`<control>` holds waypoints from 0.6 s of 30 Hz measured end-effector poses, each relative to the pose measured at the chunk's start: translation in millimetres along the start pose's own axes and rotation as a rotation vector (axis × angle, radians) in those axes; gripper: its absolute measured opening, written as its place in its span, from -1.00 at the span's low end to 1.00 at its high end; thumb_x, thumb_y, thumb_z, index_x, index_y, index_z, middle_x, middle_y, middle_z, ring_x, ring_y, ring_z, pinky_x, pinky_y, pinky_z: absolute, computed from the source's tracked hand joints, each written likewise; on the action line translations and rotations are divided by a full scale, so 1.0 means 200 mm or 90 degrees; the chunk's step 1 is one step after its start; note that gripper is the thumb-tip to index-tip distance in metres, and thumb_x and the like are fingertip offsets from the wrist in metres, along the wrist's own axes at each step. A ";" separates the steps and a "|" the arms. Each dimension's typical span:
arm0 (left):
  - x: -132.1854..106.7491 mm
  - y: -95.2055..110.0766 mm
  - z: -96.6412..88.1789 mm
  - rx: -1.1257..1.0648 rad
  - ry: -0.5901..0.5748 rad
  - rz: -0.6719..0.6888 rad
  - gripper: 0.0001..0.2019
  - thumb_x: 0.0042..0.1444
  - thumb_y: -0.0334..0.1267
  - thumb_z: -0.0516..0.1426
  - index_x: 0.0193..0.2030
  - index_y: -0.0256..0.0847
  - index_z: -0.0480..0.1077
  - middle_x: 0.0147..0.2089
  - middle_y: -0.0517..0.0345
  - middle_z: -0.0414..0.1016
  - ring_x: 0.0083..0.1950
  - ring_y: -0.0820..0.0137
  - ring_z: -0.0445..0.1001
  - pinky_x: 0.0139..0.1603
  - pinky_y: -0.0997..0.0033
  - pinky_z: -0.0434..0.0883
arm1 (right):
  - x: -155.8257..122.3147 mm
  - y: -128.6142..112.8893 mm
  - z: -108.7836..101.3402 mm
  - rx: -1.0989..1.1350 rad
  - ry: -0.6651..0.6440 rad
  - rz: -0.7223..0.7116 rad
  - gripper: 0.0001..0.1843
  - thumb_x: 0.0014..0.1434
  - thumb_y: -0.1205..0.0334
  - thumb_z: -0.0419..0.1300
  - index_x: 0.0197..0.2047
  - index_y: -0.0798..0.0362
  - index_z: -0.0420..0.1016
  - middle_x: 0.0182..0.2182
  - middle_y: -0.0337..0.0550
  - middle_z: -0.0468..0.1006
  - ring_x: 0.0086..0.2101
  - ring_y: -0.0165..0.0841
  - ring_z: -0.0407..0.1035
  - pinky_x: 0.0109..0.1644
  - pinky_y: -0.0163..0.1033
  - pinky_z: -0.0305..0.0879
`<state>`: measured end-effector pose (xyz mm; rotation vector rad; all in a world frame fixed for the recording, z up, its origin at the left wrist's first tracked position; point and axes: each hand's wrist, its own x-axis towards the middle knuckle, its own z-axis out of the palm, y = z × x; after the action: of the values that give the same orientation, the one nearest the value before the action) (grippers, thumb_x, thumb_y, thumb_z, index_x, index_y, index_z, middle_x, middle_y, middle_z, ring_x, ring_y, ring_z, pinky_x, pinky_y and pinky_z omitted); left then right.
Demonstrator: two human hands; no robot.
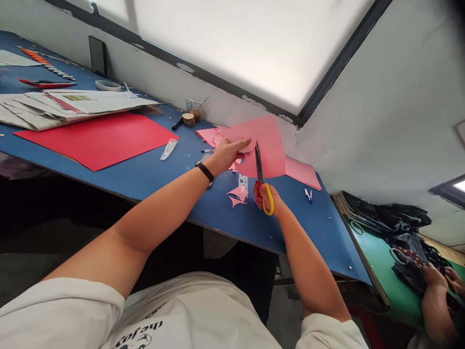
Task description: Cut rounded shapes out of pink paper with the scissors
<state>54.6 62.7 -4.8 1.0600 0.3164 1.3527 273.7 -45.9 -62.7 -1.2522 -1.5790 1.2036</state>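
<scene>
My left hand [228, 154] pinches a large sheet of pink paper [271, 150] between thumb and fingers, holding it above the blue table. A round outline is faintly visible on the paper near my thumb. My right hand [268, 198] is closed around the handles of a pair of scissors [259, 167], one red and one yellow. The blades point away from me and lie against the paper just right of my left thumb. Below the sheet are pink paper scraps [238, 196] and a printed clear strip [243, 181]. More pink paper [303, 173] lies to the right.
On the left of the blue table [145, 172] lie a red sheet [105, 138] and stacked newspapers [65, 104]. A phone [97, 55] leans on the wall. A plastic cup [194, 109] stands at the back. At right, another person's hands [434, 278] work over a green table [403, 300].
</scene>
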 end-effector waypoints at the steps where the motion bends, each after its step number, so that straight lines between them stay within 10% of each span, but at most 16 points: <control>1: -0.01 -0.01 0.00 0.003 0.008 -0.012 -0.56 0.05 0.04 0.64 -0.35 -0.26 0.64 -0.32 0.10 0.60 -0.33 0.45 0.56 -0.35 0.43 0.50 | 0.00 0.00 0.00 -0.003 0.000 -0.001 0.01 0.00 -0.99 0.27 -0.36 -0.14 0.23 -0.60 -0.38 0.16 -0.61 -0.41 0.06 -0.58 -0.22 0.12; 18: -0.05 -0.07 0.01 0.049 0.043 -0.034 -0.63 0.07 0.03 0.59 -0.28 -0.22 0.68 -0.14 0.01 0.74 -0.10 0.29 0.73 0.00 0.27 0.68 | 0.01 0.02 0.02 0.005 0.041 -0.002 0.02 -0.02 -1.00 0.26 -0.38 -0.13 0.20 -0.60 -0.40 0.14 -0.62 -0.46 0.00 -0.59 -0.24 0.11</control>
<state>63.1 54.5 -17.6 1.0644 0.4474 1.3382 270.5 -44.6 -67.2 -1.2709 -1.5283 1.1553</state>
